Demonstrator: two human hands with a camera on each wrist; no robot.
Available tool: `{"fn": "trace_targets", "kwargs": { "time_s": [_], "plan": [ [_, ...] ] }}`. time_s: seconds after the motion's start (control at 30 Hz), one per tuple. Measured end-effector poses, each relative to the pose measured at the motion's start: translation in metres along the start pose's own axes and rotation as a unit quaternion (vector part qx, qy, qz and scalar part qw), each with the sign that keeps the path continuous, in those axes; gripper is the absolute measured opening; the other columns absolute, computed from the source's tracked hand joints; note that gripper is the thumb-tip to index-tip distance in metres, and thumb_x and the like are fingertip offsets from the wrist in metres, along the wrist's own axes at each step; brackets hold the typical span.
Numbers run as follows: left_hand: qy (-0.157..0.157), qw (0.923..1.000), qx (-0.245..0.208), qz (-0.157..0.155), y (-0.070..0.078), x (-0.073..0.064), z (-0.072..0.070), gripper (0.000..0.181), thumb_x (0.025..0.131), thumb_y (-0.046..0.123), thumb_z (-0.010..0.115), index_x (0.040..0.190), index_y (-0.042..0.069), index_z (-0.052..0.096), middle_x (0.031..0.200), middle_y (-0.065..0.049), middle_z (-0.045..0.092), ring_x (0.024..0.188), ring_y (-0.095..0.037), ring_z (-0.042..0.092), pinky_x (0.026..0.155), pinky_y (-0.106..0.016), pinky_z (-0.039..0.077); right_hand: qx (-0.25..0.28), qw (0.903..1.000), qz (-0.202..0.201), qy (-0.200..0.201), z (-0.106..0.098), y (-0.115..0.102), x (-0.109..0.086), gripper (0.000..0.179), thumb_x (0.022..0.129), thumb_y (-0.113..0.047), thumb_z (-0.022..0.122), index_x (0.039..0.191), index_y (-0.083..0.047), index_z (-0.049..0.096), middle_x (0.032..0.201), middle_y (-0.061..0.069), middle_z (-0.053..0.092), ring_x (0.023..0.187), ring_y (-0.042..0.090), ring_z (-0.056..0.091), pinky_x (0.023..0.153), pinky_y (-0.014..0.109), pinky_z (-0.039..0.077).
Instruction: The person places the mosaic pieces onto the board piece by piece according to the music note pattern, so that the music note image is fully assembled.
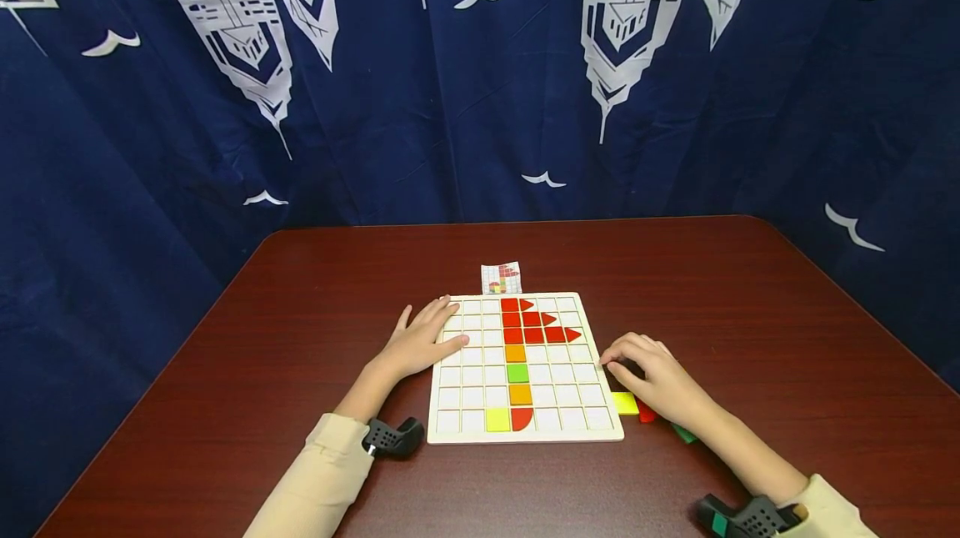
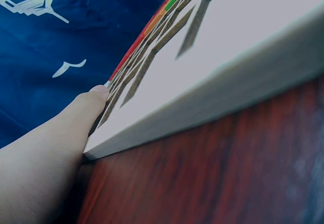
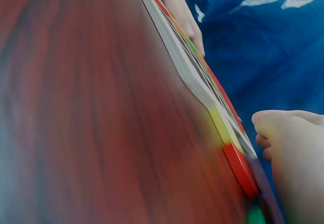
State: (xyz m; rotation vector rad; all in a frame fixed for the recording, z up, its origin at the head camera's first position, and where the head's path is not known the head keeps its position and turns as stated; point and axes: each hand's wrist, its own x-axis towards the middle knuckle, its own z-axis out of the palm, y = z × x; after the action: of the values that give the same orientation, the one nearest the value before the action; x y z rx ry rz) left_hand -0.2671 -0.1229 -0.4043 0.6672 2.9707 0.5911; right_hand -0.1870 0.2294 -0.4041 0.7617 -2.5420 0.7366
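Observation:
A white grid board (image 1: 472, 439) lies on the table with coloured tiles in its squares. Red squares (image 1: 533, 335) and red triangles (image 1: 573, 335) fill the top rows. Below run orange, green and orange tiles, then a yellow square (image 1: 497, 419) beside a red rounded piece (image 1: 522, 419). My left hand (image 1: 417, 346) rests on the board's upper left edge, fingers spread; its thumb (image 2: 98, 92) lies along the rim. My right hand (image 1: 651, 373) is at the right edge, fingers loosely bent, thumb near the index finger, no piece showing between them. In the right wrist view the hand (image 3: 291, 143) hides its palm.
Beside the board's lower right lie a yellow piece (image 1: 625, 403), a red piece (image 1: 646, 413) and a green piece (image 1: 684, 434), partly under my right hand and forearm. A small pattern card (image 1: 501, 279) sits behind the board. A blue curtain (image 1: 450, 104) hangs past the brown table (image 1: 360, 271).

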Motion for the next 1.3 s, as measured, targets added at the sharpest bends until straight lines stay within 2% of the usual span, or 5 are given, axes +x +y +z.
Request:
{"fn": "trace_targets", "kwargs": {
  "time_s": [0.13, 0.37, 0.57, 1.0, 1.3],
  "plan": [
    [-0.001, 1.0000, 0.000, 0.000, 0.000, 0.000, 0.000, 0.069, 0.088, 0.059, 0.042, 0.145, 0.022, 0.026, 0.153, 0.000, 0.016, 0.141, -0.018, 0.015, 0.112, -0.053, -0.001, -0.020, 0.9997, 0.012, -0.010, -0.011, 0.009, -0.007, 0.017, 0.082, -0.011, 0.065, 0.090, -0.026, 0.062, 0.094, -0.016, 0.058, 0.087, 0.002, 0.050, 0.079, 0.027, 0.033],
    [-0.002, 1.0000, -0.002, -0.002, -0.001, 0.000, 0.000, 0.070, 0.088, 0.059, 0.042, 0.145, 0.022, 0.025, 0.154, 0.001, 0.015, 0.142, -0.018, 0.015, 0.112, -0.053, -0.001, -0.032, 0.9971, 0.023, -0.065, -0.022, 0.012, -0.017, 0.014, 0.081, -0.030, 0.067, 0.094, -0.033, 0.061, 0.100, -0.017, 0.055, 0.093, 0.004, 0.048, 0.079, 0.029, 0.033],
    [-0.004, 1.0000, -0.002, 0.001, -0.001, 0.000, 0.000, 0.069, 0.088, 0.058, 0.042, 0.145, 0.022, 0.025, 0.154, 0.000, 0.014, 0.142, -0.018, 0.014, 0.112, -0.053, -0.002, -0.010, 0.9944, 0.023, -0.102, -0.022, 0.009, -0.019, 0.025, 0.075, -0.040, 0.071, 0.097, -0.036, 0.058, 0.106, -0.015, 0.052, 0.099, 0.006, 0.045, 0.080, 0.034, 0.030],
    [-0.005, 1.0000, -0.002, 0.002, -0.001, -0.001, -0.002, 0.069, 0.088, 0.058, 0.042, 0.145, 0.021, 0.025, 0.154, 0.000, 0.015, 0.142, -0.018, 0.014, 0.112, -0.053, -0.002, 0.042, 0.9929, 0.036, -0.105, -0.020, 0.008, -0.017, 0.021, 0.077, -0.029, 0.072, 0.090, -0.035, 0.057, 0.106, -0.012, 0.053, 0.100, 0.003, 0.043, 0.081, 0.038, 0.027],
    [-0.005, 1.0000, -0.001, 0.002, -0.001, 0.000, -0.002, 0.069, 0.088, 0.059, 0.041, 0.145, 0.022, 0.025, 0.154, 0.000, 0.015, 0.142, -0.018, 0.014, 0.112, -0.053, -0.001, 0.061, 0.9920, 0.057, -0.095, -0.020, 0.009, -0.016, 0.024, 0.076, -0.022, 0.072, 0.090, -0.030, 0.055, 0.097, -0.017, 0.054, 0.092, -0.001, 0.043, 0.079, 0.031, 0.026]
  ]
}}
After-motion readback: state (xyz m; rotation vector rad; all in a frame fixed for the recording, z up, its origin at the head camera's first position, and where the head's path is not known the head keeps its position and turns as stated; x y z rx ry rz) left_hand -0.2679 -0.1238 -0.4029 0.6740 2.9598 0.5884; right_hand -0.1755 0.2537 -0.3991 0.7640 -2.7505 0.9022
